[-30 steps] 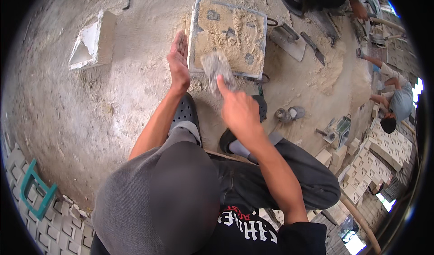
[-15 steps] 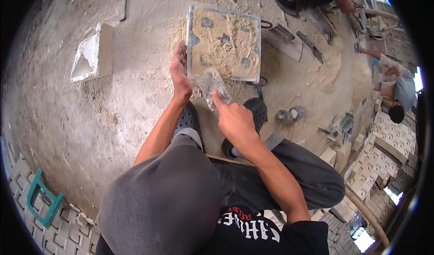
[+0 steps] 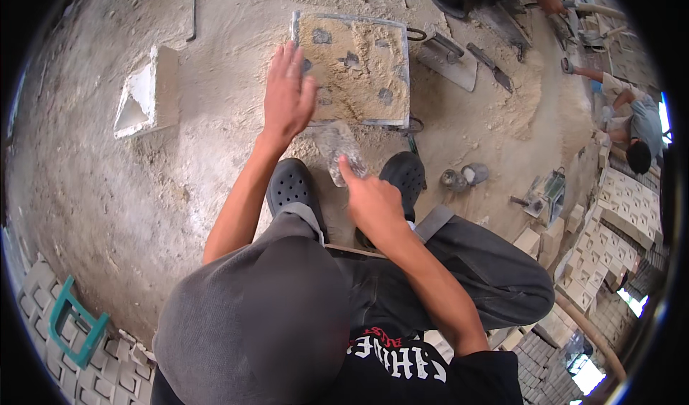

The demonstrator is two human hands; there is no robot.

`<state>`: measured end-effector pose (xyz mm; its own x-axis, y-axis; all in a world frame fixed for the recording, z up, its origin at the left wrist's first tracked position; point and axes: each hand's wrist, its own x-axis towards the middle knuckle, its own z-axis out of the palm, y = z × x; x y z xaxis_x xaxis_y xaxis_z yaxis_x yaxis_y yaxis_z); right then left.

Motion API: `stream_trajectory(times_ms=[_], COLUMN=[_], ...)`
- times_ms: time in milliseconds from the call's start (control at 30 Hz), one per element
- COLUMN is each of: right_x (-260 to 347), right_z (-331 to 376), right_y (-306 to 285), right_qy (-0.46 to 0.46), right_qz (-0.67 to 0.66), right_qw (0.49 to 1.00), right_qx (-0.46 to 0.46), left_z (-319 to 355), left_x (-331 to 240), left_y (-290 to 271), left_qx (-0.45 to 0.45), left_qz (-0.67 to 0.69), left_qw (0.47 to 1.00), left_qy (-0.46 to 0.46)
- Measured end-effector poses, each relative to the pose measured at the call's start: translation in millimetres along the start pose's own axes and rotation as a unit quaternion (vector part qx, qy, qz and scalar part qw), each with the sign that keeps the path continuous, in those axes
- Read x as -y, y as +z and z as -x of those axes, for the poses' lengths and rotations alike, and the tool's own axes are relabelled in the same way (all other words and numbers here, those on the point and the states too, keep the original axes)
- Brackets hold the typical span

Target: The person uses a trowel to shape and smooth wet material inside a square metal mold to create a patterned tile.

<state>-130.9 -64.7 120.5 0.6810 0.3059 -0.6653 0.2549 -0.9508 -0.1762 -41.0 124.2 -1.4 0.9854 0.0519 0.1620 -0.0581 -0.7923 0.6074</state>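
A square metal mould point(image 3: 407, 71), filled with sandy tan mix, lies on the ground ahead of me. Dark grey patches show through the mix. My left hand point(image 3: 288, 98) lies over the mould's left rim with its fingers stretched out and nothing held; whether it presses down I cannot tell. In my right hand point(image 3: 375, 200) is a small flat trowel point(image 3: 337, 146) caked with pale mix, its handle hidden in the grip. My right index finger stretches along the blade. The blade is at the mould's near edge, above my shoes.
A white-faced hollow block point(image 3: 163, 89) stands at the left. Right of the mould lie a plastering trowel point(image 3: 448, 64) and a dark-bladed tool point(image 3: 489, 67). Two small containers point(image 3: 463, 178) are nearer me. A co-worker's hand point(image 3: 551, 3) shows at top right; another person point(image 3: 639, 114) crouches at far right.
My left hand has swung from upright beside the mould's left side to over its rim, back of the hand showing. The trowel has drawn slightly toward me, off the mould's near edge.
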Motion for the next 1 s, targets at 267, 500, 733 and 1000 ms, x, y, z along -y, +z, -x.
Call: stream_trajectory(times_ms=[267,500,733,1000], right_x=[-62.5,-65.5,-41.3,6.6], right_z=[30.4,16.6,-27.4,-108.2], right_y=[-9.5,-11.4,-14.0,-41.6], right_qy=[0.162,0.156,0.107,0.074], right_qz=[-0.09,-0.091,-0.146,-0.182], right_qw=[0.969,0.971,0.976,0.968], right_qx=[-0.165,-0.156,-0.122,-0.152], left_z=[50.6,23.4,-65.3,-82.3], left_x=[-60.4,-37.5,2.4,50.0], left_y=[23.7,28.7,10.9,-0.9], left_qx=[0.22,0.262,0.261,0.061], left_qz=[-0.128,-0.087,-0.207,0.167], left_qw=[0.929,0.886,0.876,0.982], left_qy=[0.269,0.372,0.348,0.066])
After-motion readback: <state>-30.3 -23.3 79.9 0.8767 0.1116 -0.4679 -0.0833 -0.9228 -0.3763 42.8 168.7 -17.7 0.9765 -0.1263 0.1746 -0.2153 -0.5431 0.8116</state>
